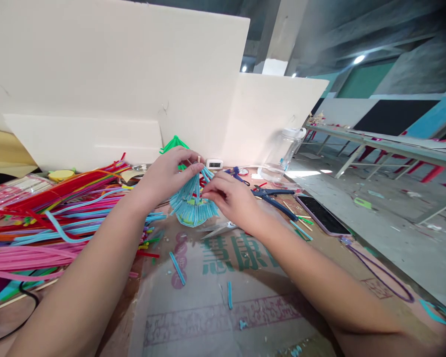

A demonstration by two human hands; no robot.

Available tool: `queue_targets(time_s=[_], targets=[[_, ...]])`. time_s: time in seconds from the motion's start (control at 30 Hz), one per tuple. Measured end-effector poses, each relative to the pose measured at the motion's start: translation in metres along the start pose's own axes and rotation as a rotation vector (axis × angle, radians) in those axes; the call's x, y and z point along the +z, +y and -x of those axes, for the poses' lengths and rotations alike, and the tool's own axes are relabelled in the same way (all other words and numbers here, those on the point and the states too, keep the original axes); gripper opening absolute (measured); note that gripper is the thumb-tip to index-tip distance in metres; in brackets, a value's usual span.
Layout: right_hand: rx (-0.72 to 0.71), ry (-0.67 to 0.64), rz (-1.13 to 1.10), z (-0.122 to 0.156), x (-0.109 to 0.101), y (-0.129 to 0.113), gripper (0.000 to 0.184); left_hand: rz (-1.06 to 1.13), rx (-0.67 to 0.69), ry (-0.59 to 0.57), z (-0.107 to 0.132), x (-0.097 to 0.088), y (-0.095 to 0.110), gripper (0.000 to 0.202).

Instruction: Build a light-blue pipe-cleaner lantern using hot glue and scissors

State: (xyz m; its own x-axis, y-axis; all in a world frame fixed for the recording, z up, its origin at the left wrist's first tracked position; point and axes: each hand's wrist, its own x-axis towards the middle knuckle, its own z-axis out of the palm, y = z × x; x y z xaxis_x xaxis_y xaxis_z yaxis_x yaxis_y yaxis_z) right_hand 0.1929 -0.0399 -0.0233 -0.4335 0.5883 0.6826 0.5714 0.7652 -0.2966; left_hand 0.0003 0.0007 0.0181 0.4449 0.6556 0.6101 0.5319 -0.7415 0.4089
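A light-blue, umbrella-like craft (194, 212) made of fuzzy pipe cleaners hangs flared out between my hands, with a thin stick at its top. My left hand (180, 166) pinches it at the top, thumb and fingers closed near the stick. My right hand (232, 196) has its fingertips pressed together at the craft's right side, on blue strands; the exact grip is partly hidden. A green pointed pipe-cleaner piece (175, 144) stands behind my left hand. Scissors (221, 229) lie just below my right hand. Short blue pipe-cleaner pieces (177, 268) lie on the plastic sheet in front.
Bundles of coloured pipe cleaners (70, 213) cover the left side. Blue-handled pliers (278, 201), a phone (323, 215) and a clear water jug (282, 154) are on the right. A small digital clock (214, 164) stands before white boards (115, 74) at the back.
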Motion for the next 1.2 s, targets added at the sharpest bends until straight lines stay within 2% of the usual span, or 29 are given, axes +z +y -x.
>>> queue_targets(time_s=[0.27, 0.53, 0.6, 0.67, 0.73, 0.8, 0.87, 0.93, 1.0, 1.1, 1.2], targets=[[0.252, 0.032, -0.525, -0.01, -0.027, 0.002, 0.021, 0.012, -0.043, 0.005, -0.001, 0.0, -0.006, 0.032], [0.322, 0.213, -0.677, -0.012, -0.064, 0.007, 0.031, 0.124, -0.165, -0.005, -0.001, -0.001, -0.014, 0.033], [0.309, 0.207, -0.681, -0.011, -0.066, 0.007, 0.033, 0.134, -0.169, -0.012, -0.001, -0.001, -0.014, 0.035], [0.304, 0.113, -0.679, -0.011, -0.065, 0.007, 0.032, 0.132, -0.168, -0.014, -0.001, 0.0, -0.014, 0.035], [0.335, -0.042, -0.596, -0.01, -0.061, 0.011, 0.029, 0.124, -0.169, -0.01, -0.001, -0.001, -0.013, 0.035], [0.369, -0.139, -0.373, -0.009, -0.055, 0.017, 0.024, 0.115, -0.174, -0.004, -0.001, -0.001, -0.013, 0.036], [0.363, -0.162, -0.12, -0.007, -0.05, 0.026, 0.016, 0.112, -0.177, -0.001, -0.001, -0.002, -0.013, 0.036], [0.358, -0.192, 0.025, -0.006, -0.047, 0.033, 0.008, 0.113, -0.18, -0.004, -0.001, -0.002, -0.013, 0.037], [0.386, -0.269, 0.058, -0.004, -0.045, 0.039, 0.01, 0.116, -0.182, -0.008, -0.001, -0.002, -0.013, 0.037], [0.439, -0.411, 0.072, -0.002, -0.046, 0.043, 0.027, 0.113, -0.181, -0.007, -0.001, -0.002, -0.013, 0.036], [0.489, -0.59, 0.088, -0.001, -0.046, 0.046, 0.022, 0.108, -0.178, 0.001, -0.001, -0.003, -0.013, 0.035]])
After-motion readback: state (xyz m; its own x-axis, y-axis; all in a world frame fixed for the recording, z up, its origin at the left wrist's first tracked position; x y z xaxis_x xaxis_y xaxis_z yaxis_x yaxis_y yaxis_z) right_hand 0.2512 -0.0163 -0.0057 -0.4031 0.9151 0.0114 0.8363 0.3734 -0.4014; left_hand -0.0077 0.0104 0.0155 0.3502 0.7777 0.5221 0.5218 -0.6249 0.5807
